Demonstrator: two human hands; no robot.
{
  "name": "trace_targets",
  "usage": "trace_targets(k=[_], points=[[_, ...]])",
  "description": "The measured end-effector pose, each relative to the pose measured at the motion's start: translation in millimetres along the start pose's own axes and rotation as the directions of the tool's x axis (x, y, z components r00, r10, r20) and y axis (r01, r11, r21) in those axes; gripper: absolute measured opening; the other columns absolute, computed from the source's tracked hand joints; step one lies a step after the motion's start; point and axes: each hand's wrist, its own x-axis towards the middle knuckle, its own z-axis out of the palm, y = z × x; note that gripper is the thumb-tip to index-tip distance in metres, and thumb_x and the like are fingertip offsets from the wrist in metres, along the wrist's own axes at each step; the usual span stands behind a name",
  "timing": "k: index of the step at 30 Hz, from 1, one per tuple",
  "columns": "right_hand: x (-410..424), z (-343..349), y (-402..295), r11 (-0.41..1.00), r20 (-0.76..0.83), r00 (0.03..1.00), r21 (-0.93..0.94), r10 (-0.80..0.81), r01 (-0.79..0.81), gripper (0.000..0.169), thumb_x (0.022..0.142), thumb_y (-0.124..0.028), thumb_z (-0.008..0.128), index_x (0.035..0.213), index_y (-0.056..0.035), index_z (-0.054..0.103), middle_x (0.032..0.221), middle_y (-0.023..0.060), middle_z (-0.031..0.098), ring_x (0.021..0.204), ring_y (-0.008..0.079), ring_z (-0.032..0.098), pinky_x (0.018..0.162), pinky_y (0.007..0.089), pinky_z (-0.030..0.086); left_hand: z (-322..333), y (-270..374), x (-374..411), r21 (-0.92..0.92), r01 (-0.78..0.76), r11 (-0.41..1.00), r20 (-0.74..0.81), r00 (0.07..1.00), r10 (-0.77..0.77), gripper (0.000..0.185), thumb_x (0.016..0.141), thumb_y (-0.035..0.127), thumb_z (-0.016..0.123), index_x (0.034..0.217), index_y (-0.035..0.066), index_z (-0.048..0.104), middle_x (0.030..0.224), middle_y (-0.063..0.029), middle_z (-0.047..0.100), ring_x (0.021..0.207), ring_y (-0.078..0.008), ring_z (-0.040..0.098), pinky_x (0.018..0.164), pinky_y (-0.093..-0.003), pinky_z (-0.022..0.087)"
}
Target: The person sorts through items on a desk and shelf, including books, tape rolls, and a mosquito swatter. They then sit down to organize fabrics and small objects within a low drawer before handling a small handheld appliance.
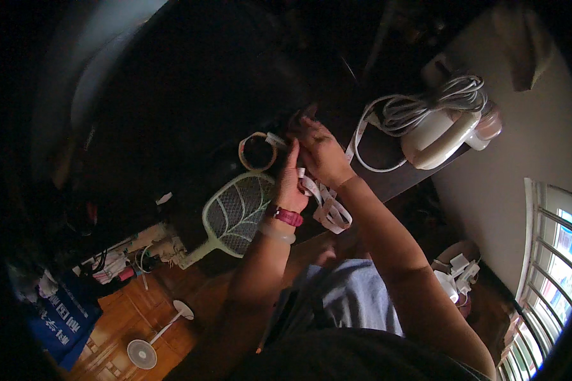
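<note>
My left hand (291,183) holds a soft measuring tape (332,215), white and pinkish with printed marks. Loops of it hang beside the wrist, which wears a red watch and a pale bangle. Over the left fingers bends my right hand (325,151), its fingertips in shadow, so its grip is hidden. A strip of tape shows beyond the right hand on the dark tabletop (400,183). Left of my hands lies a ring-shaped roll (241,153), perhaps adhesive tape, by a small white bristled end (274,139). A pale green electric mosquito swatter (233,214) lies partly under my left arm.
At right stands a white handheld appliance (441,147) with a coiled cord (429,107) on top. A small white fan (143,353) and a blue bag (69,319) are at lower left by the wooden floor (124,309). A barred window (553,257) is at right.
</note>
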Motion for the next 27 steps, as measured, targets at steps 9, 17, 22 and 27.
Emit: trace_targets(k=[9, 17, 22, 27], points=[[-4.9, -31.3, 5.4, 0.931, -0.351, 0.869, 0.018, 0.348, -0.365, 0.051, 0.091, -0.012, 0.058, 0.14, -0.0037, 0.048, 0.145, 0.0236, 0.044, 0.132, 0.0389, 0.045, 0.111, 0.0427, 0.037, 3.2, -0.9, 12.2, -0.211, 0.068, 0.975, -0.169, 0.98, -0.104, 0.038, 0.082, 0.046, 0.079, 0.077, 0.018, 0.053, 0.065, 0.0038, 0.053, 0.054, -0.0096, 0.05, 0.047, -0.0218, 0.04], [39.6, -27.9, 44.4, 0.825, -0.101, 0.982, -0.533, 0.161, -0.19, 0.051, 0.094, -0.021, 0.055, 0.14, -0.0029, 0.046, 0.151, 0.0178, 0.037, 0.14, 0.0354, 0.036, 0.116, 0.0422, 0.03, -4.0, 6.8, 9.4, -0.178, 0.062, 0.982, -0.002, 0.998, -0.064, 0.045, 0.09, 0.05, 0.067, 0.066, 0.014, 0.054, 0.062, 0.0036, 0.053, 0.052, -0.0106, 0.046, 0.046, -0.0229, 0.036], [103.7, -3.4, 71.4, 0.874, 0.063, 0.988, -0.476, 0.142, -0.095, 0.052, 0.096, -0.022, 0.052, 0.146, -0.0093, 0.042, 0.153, 0.0137, 0.036, 0.142, 0.0339, 0.034, 0.118, 0.0411, 0.029, 9.3, 6.5, -5.6, -0.166, -0.048, 0.985, -0.171, 0.985, 0.019, 0.027, 0.09, 0.039, 0.069, 0.083, 0.016, 0.057, 0.073, 0.003, 0.056, 0.064, -0.01, 0.052, 0.054, -0.0243, 0.04], [153.7, 27.2, 97.3, 0.862, 0.251, 0.962, -0.46, -0.105, 0.214, 0.053, 0.097, -0.021, 0.047, 0.149, -0.0158, 0.037, 0.156, 0.0112, 0.033, 0.144, 0.0313, 0.032, 0.119, 0.0409, 0.029, -9.8, 8.2, -5.2, -0.16, -0.069, 0.985, -0.057, 0.997, 0.061, 0.024, 0.092, 0.038, 0.066, 0.088, 0.015, 0.061, 0.073, 0.0026, 0.055, 0.056, -0.0087, 0.042, 0.05, -0.023, 0.029]])
